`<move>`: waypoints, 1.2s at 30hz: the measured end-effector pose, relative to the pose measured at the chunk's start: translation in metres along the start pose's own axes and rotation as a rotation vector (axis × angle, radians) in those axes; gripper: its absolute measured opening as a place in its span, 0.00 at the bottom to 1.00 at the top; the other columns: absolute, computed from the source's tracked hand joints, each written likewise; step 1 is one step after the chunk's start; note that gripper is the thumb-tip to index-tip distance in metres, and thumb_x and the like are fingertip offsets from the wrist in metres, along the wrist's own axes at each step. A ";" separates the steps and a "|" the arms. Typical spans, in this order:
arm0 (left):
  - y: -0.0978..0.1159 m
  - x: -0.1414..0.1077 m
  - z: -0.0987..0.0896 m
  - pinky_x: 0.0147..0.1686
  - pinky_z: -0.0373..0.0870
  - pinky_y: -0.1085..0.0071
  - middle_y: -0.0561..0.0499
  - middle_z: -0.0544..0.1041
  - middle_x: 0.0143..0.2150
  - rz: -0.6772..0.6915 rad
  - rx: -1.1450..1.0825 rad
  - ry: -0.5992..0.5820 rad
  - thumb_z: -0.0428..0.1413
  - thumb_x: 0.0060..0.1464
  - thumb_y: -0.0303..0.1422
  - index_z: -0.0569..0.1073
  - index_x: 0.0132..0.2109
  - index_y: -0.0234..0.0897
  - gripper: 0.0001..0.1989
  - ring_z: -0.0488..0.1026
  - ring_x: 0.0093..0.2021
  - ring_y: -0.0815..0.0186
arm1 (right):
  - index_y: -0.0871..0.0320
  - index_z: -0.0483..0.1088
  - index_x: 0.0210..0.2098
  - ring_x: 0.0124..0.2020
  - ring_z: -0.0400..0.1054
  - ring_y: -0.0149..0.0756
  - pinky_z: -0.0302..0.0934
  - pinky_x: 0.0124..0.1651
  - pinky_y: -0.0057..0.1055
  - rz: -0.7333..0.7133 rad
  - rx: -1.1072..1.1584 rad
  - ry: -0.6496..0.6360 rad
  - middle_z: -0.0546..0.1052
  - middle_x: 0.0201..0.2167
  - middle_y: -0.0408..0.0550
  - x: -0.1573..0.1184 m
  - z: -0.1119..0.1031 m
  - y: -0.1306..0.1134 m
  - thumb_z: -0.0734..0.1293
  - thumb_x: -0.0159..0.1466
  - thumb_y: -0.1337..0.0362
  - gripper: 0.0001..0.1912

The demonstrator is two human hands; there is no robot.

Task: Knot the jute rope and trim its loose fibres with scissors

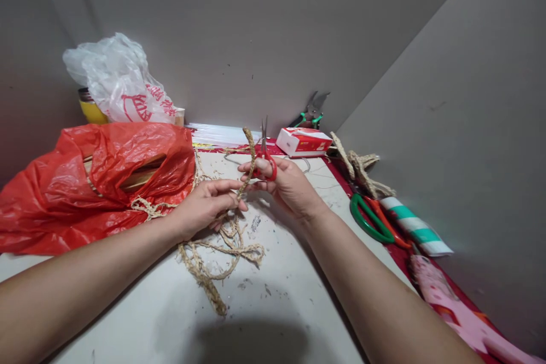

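Near the middle of the table, my left hand [213, 205] pinches a braided straw cord [249, 153], whose thicker end sticks up. Looser lengths of the cord trail below that hand onto the tabletop, and one thick brown end [215, 298] lies toward me. Small scissors with red handles [269, 166] are in my right hand [294, 185], fingers through the loops and blades pointing up and away. The fingertips of my right hand are close to the upright cord; whether they touch it I cannot tell.
A red plastic bag [42, 199] with straw material fills the left. Behind it are a white plastic bag [106, 68] and a yellow container [91, 111]. At the back stand a red-white box [305, 142] and pruning shears [315, 108]. Green-orange-handled scissors [371, 219] lie right.
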State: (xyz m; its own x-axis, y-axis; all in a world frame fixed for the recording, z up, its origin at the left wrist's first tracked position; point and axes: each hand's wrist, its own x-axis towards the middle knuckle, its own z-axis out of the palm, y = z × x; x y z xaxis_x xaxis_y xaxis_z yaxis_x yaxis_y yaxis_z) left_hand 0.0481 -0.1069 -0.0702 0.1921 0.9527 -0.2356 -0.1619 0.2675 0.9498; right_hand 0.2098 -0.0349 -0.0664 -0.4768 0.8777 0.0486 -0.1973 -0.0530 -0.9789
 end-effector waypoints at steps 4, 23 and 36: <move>0.002 -0.002 -0.001 0.13 0.52 0.78 0.51 0.78 0.30 -0.006 -0.014 -0.045 0.57 0.46 0.31 0.71 0.48 0.33 0.19 0.55 0.12 0.79 | 0.59 0.76 0.30 0.26 0.66 0.28 0.62 0.30 0.26 0.000 -0.025 -0.009 0.75 0.27 0.46 -0.001 0.002 0.003 0.74 0.51 0.56 0.13; 0.000 0.002 -0.008 0.36 0.67 0.70 0.45 0.77 0.29 0.045 -0.111 -0.161 0.57 0.49 0.36 0.78 0.38 0.30 0.13 0.73 0.32 0.65 | 0.60 0.74 0.24 0.25 0.63 0.28 0.60 0.31 0.29 -0.023 -0.016 0.021 0.72 0.24 0.43 0.001 0.006 0.002 0.75 0.48 0.58 0.12; -0.001 0.006 -0.010 0.26 0.67 0.74 0.55 0.70 0.18 0.059 -0.246 -0.053 0.61 0.48 0.33 0.72 0.34 0.34 0.07 0.67 0.20 0.72 | 0.59 0.72 0.28 0.27 0.66 0.30 0.59 0.29 0.27 -0.056 -0.251 0.062 0.73 0.25 0.44 -0.002 0.001 -0.006 0.72 0.50 0.49 0.18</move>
State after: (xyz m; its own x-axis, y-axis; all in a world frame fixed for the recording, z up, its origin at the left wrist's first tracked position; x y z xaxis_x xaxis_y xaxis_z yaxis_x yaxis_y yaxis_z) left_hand 0.0397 -0.1004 -0.0749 0.2244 0.9606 -0.1639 -0.4037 0.2448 0.8815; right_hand 0.2114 -0.0370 -0.0605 -0.4162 0.9038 0.0994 0.0009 0.1097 -0.9940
